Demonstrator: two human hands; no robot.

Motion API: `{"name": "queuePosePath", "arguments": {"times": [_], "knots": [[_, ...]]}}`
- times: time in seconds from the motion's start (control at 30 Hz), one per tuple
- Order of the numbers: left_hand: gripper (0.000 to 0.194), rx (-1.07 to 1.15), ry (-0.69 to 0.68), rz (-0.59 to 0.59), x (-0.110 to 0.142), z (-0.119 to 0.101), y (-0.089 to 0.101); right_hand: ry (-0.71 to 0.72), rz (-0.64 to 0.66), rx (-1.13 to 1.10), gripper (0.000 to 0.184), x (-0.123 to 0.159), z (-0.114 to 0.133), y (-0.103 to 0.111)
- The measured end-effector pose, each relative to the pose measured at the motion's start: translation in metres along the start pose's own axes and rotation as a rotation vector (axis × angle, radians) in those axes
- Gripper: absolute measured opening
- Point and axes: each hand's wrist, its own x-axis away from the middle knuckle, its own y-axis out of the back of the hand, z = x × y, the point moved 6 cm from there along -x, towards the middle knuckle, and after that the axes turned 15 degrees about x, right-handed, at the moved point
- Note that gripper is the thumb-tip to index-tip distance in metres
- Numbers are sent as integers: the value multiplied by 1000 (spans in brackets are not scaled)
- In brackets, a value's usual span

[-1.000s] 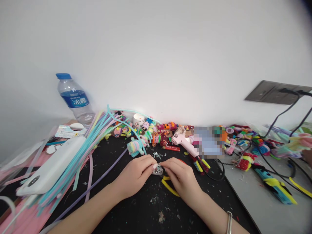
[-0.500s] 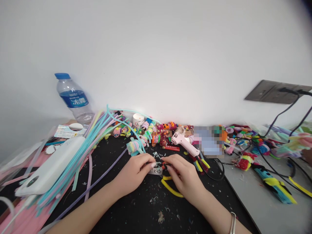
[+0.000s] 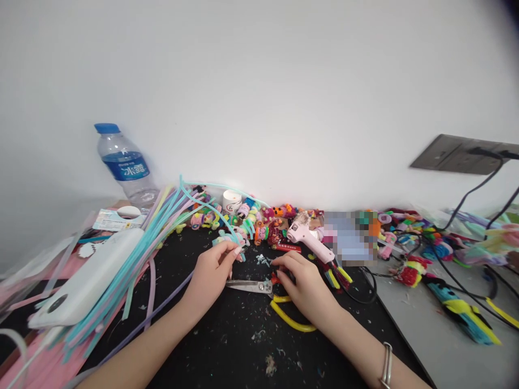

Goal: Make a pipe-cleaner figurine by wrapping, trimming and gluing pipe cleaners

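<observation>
My left hand (image 3: 213,270) is closed, thumb and fingertips pinched at the lower end of a light blue pipe cleaner (image 3: 221,213). Right beside these fingertips lies a pastel striped fuzzy figure (image 3: 222,236), partly covered by the hand. My right hand (image 3: 300,278) hovers low over the mat with bent fingers, thumb and forefinger apart and nothing visible between them. Under it are scissors with yellow handles (image 3: 290,320), their blades pointing left. A small orange-red piece (image 3: 275,278) shows by the right thumb. Pale blue fuzzy scraps (image 3: 263,260) lie between the hands.
A pink glue gun (image 3: 310,241) and a red strip (image 3: 287,248) lie behind the right hand. Several fuzzy figures line the wall. At left are a pipe cleaner bundle (image 3: 133,275), a white power bank-like device (image 3: 91,278) and a water bottle (image 3: 125,165). Cables hang from the socket (image 3: 450,154).
My left hand has moved away from the scissors, up and left to the light blue pipe cleaner, uncovering the blades. My right hand has shifted slightly right and its fingers have lifted a little.
</observation>
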Motion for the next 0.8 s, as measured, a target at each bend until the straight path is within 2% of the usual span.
{"name": "queuePosePath", "arguments": {"times": [0.1, 0.3, 0.57, 0.8], "knots": [[22, -18, -23, -7, -1, 1, 1, -28, 59, 98, 18, -16, 6, -7], [21, -52, -69, -4, -2, -1, 3, -90, 76, 288, 16, -41, 16, -11], [20, -117, -88, 20, -2, -3, 0, -101, 91, 347, 14, -38, 18, -14], [19, -122, -100, 56, -2, -5, -3, -94, 80, 310, 12, -35, 18, -20]]}}
